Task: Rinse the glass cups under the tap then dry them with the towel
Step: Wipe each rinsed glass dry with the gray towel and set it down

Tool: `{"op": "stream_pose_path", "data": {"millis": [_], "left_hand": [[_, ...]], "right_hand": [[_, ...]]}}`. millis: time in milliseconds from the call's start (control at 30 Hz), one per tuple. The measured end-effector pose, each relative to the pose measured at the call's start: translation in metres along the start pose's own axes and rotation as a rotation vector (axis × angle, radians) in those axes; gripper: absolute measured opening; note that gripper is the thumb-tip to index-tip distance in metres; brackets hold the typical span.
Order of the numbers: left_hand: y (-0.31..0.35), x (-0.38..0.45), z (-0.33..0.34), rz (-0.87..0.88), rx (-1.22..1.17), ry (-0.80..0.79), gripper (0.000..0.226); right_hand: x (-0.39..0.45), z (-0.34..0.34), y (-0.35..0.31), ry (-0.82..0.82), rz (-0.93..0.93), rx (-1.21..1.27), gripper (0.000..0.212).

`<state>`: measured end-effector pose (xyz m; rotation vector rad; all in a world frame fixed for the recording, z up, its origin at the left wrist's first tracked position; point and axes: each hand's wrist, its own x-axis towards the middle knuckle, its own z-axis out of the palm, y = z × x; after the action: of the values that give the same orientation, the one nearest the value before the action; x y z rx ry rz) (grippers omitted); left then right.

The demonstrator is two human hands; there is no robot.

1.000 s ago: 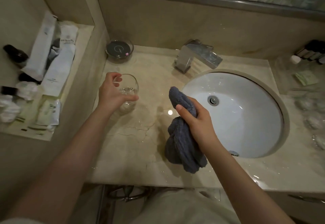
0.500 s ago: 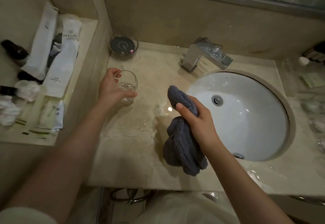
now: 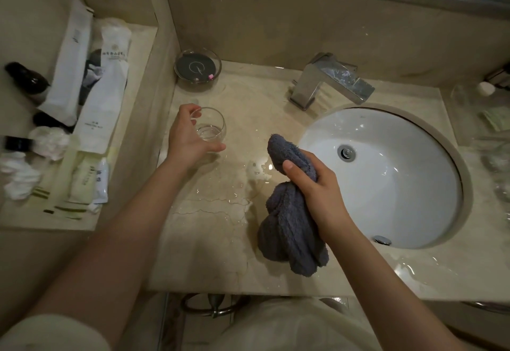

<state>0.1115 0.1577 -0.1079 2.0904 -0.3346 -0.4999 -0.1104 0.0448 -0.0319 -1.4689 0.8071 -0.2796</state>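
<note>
In the head view, the only 1 I have, my left hand [image 3: 190, 141] curls around the glass cup [image 3: 211, 127] from its left side, the thumb on the near wall and the fingers over the far rim, so the cup is held upright at the left part of the wet counter [image 3: 220, 240]; I cannot tell if its base touches the stone or is just above it. I judge this place is chosen because it is far enough from the sink [image 3: 386, 174] that the cup will not be splashed again. My right hand [image 3: 317, 188] is closed tightly on the grey towel [image 3: 289, 229], gripping it near its upper end, and the longer part hangs down to the counter just left of the basin. Held in a bunch like this, the towel is ready to go into or around a cup. The tap [image 3: 331, 80] stands at the far side and I see no water running. A small dish [image 3: 197, 68] sits far behind the cup. Probably the drying step is near its end for this cup.
</note>
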Motion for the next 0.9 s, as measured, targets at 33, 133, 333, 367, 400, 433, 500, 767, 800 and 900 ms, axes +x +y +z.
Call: {"op": "stream_pose_path", "data": {"millis": [33, 133, 333, 367, 400, 433, 500, 767, 800, 900], "left_hand": [[0.001, 0.000, 0.000, 0.000, 0.004, -0.002, 0.098], [0.002, 0.001, 0.000, 0.003, 0.000, 0.001, 0.099], [0.002, 0.003, 0.002, -0.003, -0.027, 0.010, 0.099], [0.002, 0.004, 0.003, -0.005, -0.033, 0.011, 0.099], [0.003, 0.005, 0.003, -0.008, -0.035, 0.011, 0.100], [0.003, 0.005, 0.004, -0.009, -0.036, 0.012, 0.100], [0.004, 0.006, 0.005, -0.009, -0.032, 0.019, 0.100], [0.019, -0.008, 0.006, 0.148, 0.135, 0.071, 0.095], [0.023, -0.012, 0.007, 0.185, 0.150, 0.078, 0.092], [0.039, -0.024, 0.014, 0.283, 0.153, 0.072, 0.083]], "right_hand": [[0.000, 0.000, 0.000, 0.001, 0.000, 0.002, 0.017], [0.001, 0.002, 0.000, 0.010, 0.006, 0.007, 0.018], [0.001, 0.004, 0.003, 0.021, 0.025, 0.013, 0.018], [0.001, 0.004, 0.003, 0.024, 0.023, 0.010, 0.017], [0.001, 0.004, 0.004, 0.026, 0.022, 0.011, 0.017], [0.000, 0.004, 0.003, 0.027, 0.022, 0.018, 0.017], [0.000, 0.003, 0.002, 0.027, 0.026, 0.051, 0.017], [-0.004, -0.005, -0.002, 0.046, 0.007, 0.086, 0.013], [-0.005, -0.008, -0.001, 0.051, 0.006, 0.089, 0.013], [-0.011, -0.018, 0.001, 0.081, 0.009, 0.106, 0.015]]}}
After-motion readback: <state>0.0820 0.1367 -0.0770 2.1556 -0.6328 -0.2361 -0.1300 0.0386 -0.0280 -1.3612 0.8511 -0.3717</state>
